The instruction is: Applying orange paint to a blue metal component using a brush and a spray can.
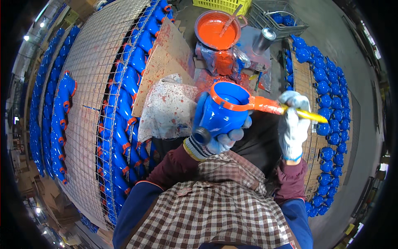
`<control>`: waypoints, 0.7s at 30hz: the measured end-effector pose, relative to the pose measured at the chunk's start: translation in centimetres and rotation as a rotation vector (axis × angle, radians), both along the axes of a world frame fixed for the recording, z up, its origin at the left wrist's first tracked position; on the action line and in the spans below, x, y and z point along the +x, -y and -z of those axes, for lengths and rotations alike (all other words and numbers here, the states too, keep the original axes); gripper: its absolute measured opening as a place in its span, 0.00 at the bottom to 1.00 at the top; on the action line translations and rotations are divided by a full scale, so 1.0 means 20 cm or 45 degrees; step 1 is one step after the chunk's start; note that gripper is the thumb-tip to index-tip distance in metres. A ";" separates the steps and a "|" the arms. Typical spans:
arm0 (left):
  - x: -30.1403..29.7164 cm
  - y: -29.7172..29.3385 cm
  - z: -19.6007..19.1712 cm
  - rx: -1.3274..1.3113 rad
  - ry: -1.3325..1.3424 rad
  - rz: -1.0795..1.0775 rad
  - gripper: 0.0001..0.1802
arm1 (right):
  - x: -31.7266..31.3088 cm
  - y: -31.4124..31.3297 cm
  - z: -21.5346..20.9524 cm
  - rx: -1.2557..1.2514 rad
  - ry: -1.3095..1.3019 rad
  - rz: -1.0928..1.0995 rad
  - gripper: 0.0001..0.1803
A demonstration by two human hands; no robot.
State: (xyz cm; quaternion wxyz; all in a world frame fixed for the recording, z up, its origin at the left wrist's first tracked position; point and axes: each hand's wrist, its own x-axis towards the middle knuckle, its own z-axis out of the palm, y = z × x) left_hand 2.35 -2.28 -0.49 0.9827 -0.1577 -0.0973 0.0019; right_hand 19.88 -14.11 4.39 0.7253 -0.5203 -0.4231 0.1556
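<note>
My left hand [224, 142], in a white knit glove stained blue, is wrapped round a glossy blue metal fitting [223, 120]. The fitting's wide round mouth tilts up and carries an orange band round its rim; a small dark stub sticks out at its lower left. Between the fingers of my gloved right hand [293, 128] is a paintbrush [313, 116] with a yellow handle. Its bristle end, coated in orange paint, meets the right side of the orange rim. A purple basin [239, 36] of orange paint, with a stirring stick [231, 20] in it, stands ahead of me.
A paint-spattered cloth [168, 110] lies over a board at my left, beside a wire mesh rack [97, 79] with rows of orange-rimmed blue fittings [134, 79]. Blue fittings [325, 99] line cardboard at my right. Beyond are a metal can [264, 40], a yellow crate [219, 4] and a grey crate [295, 30].
</note>
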 end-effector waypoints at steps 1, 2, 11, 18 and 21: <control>0.01 0.01 0.00 -0.152 0.121 0.125 0.50 | 0.01 -0.01 0.02 -0.014 -0.154 -0.026 0.11; 0.01 0.01 0.00 -0.133 0.159 0.132 0.48 | 0.02 -0.02 0.04 -0.054 -0.292 -0.074 0.13; -0.02 -0.11 -0.05 1.361 -0.806 -0.547 0.35 | 0.06 -0.04 -0.13 -0.054 -0.057 0.152 0.09; -0.02 -0.04 -0.18 3.456 -0.780 -0.803 0.44 | 0.17 -0.27 -0.10 -0.491 1.540 0.338 0.12; -0.01 -0.02 -0.20 3.565 -0.859 -0.731 0.42 | 0.15 -0.27 -0.10 -0.587 1.404 0.258 0.08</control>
